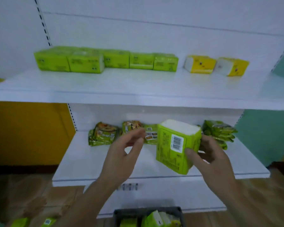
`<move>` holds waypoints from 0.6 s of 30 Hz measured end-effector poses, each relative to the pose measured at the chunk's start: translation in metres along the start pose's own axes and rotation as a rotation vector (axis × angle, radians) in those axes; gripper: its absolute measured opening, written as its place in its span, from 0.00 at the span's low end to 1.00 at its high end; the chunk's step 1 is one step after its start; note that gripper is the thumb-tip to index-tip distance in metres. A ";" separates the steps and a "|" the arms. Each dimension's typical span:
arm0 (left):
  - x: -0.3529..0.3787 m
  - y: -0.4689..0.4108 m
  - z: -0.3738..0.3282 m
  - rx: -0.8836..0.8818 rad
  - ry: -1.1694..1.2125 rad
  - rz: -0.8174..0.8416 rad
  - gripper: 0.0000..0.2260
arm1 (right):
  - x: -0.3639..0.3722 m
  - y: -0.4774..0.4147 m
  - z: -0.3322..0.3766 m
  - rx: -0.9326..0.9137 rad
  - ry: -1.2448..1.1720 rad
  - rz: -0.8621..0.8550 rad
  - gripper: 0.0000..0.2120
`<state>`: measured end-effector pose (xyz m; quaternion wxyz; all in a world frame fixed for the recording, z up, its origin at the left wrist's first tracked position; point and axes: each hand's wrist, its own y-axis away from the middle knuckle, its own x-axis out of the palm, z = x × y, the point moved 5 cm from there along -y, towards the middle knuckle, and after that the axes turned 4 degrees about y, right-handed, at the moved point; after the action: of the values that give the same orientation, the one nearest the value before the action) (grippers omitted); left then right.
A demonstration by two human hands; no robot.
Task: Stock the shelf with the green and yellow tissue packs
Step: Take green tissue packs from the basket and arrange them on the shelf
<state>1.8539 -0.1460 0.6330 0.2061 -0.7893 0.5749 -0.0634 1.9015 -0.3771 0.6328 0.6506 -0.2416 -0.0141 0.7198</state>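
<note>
The upper shelf point(138, 90) has a broad bare strip along its front edge. A row of green packs point(105, 60) sits toward the back on the left, and two yellow packs point(200, 63) stand to its right. There is a gap between the two groups and free room past the yellow ones toward the right end. On the lower shelf point(88, 163), noodle packets point(103, 133) line the back and the front half is bare to its edge.

The pack point(174, 148) is in the air in front of the lower shelf, below the upper shelf's lip. Its long axis runs roughly up and down, slightly tilted. The white end faces up and away, and the barcode face is toward the camera. The right hand point(215, 154) has its grip clamped on the pack's right side, with the thumb on the barcode face and the fingers behind. The left hand point(121, 154) is just to the left, not touching the pack, its grip apart and fingers loosely curled on nothing.

The wrapper is lime green with darker print and a white barcode label, and white tissue shows at the top end. A dark basket point(138, 211) at the bottom edge holds more green packs.
</note>
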 end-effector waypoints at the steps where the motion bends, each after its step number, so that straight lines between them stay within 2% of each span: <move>1: -0.005 -0.010 -0.017 0.055 -0.014 -0.013 0.10 | -0.004 -0.010 0.017 -0.048 -0.028 -0.018 0.16; 6: -0.038 -0.057 -0.071 0.203 -0.068 -0.085 0.10 | -0.007 -0.052 0.092 -0.228 -0.109 -0.048 0.28; 10: -0.072 -0.104 -0.089 0.270 -0.164 -0.136 0.12 | 0.009 -0.095 0.138 -0.345 -0.029 -0.085 0.20; 12: -0.093 -0.133 -0.086 0.274 -0.229 -0.148 0.12 | 0.025 -0.117 0.159 -0.396 0.057 -0.111 0.17; 15: -0.123 -0.176 -0.075 0.276 -0.402 -0.166 0.12 | 0.056 -0.149 0.180 -0.452 0.255 -0.149 0.18; 18: -0.144 -0.213 -0.062 0.285 -0.599 -0.150 0.13 | 0.095 -0.181 0.186 -0.507 0.598 -0.155 0.21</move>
<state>1.9729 0.0266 0.7931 0.4689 -0.7761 0.4146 0.0767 1.9986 -0.2051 0.8260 0.5983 -0.5914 -0.0195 0.5403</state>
